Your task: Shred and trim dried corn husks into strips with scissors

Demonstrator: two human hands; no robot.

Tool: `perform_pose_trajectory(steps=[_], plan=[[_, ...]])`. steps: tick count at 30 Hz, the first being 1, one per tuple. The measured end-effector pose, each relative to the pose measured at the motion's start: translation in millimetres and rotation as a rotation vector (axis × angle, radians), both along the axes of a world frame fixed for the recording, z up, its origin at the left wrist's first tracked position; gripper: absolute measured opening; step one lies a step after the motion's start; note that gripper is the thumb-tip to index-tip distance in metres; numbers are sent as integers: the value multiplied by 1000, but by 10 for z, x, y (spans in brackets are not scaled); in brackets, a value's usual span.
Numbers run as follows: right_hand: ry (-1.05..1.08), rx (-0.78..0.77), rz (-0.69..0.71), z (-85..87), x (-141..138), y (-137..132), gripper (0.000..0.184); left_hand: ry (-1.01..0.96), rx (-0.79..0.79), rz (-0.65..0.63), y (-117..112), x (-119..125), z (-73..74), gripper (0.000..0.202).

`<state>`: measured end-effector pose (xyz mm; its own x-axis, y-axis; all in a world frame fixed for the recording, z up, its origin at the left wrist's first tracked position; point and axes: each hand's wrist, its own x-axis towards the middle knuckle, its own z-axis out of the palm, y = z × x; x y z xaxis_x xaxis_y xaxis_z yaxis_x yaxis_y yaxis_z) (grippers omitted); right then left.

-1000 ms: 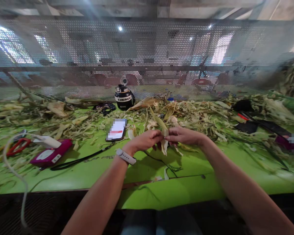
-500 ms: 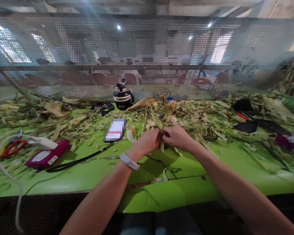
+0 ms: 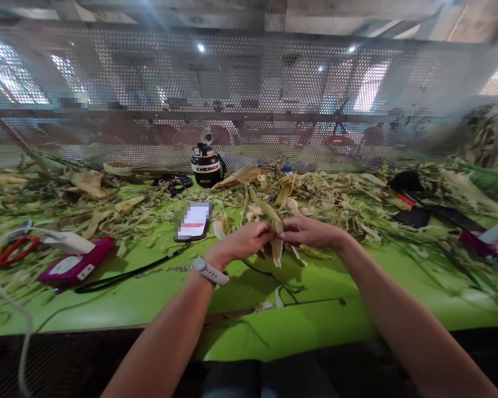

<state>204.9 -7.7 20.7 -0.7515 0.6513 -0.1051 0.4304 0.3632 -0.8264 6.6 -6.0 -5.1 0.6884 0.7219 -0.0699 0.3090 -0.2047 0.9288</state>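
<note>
My left hand and my right hand meet over the green table, both pinching a long pale corn husk. One end of the husk hangs below the fingers; the other stands up above them, in front of the scrap pile. A light watch is on my left wrist. Dried husk scraps lie heaped just beyond my hands, and thin dark strands lie on the table below them.
A phone lies left of my hands, with a black bottle behind it. A magenta power strip with a white plug and red-handled scissors are at far left. A perforated metal screen rises behind the table.
My fingers have opened from tighter fists into a pinch, and my wrists have turned and spread a little apart. More of the husk's lower end shows now.
</note>
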Motion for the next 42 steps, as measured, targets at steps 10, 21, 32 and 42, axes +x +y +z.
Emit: perform_pose_trajectory(steps=[10,21,32,42], plan=[[93,4,-129,37,-114,-95,14,-124,73,64,-75,37,56,8],[220,-49,-169,29,-107,-83,13,-170,126,186,-122,49,125,14],[187,-224,23,88,6,-86,25,-275,-198,-69,-115,-52,153,18],[157,-201,-6,74,-36,-106,17,-261,-127,-54,-99,-45,118,9]])
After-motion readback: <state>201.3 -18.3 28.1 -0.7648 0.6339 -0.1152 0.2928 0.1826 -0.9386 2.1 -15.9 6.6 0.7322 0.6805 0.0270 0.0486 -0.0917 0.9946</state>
